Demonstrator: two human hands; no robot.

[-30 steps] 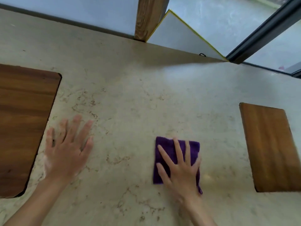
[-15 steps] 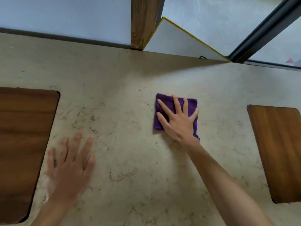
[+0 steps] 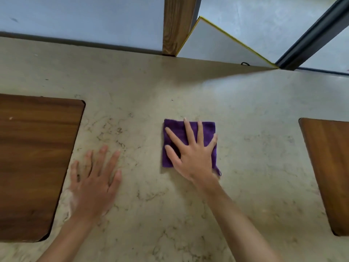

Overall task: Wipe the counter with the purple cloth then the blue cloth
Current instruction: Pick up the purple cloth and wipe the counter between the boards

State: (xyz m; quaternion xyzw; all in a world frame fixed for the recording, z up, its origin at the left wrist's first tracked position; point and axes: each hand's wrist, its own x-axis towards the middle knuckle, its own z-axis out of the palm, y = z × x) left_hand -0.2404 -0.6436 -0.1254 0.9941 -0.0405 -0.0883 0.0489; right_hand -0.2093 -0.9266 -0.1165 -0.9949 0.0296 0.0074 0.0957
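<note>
On the counter [image 3: 188,87], mid-way between two wooden boards [image 3: 35,163] [image 3: 328,171], the purple cloth [image 3: 179,133] lies flat under the right hand [image 3: 192,154], fingers spread, pressing not gripping. Left hand [image 3: 92,184] rests flat and empty beside the left board; a wooden post [image 3: 177,25] stands behind

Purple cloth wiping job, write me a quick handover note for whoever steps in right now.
Right hand: flat, fingers spread, pressing the folded purple cloth onto the marble counter near its middle.
Left hand: empty, palm down on the counter, beside the left wooden board.
A second wooden board lies at the right edge.
Done: purple cloth wipe is under way; how much is covered cannot be told.
Left: finish the purple pass, then wipe with the blue cloth, which is not in view.
</note>
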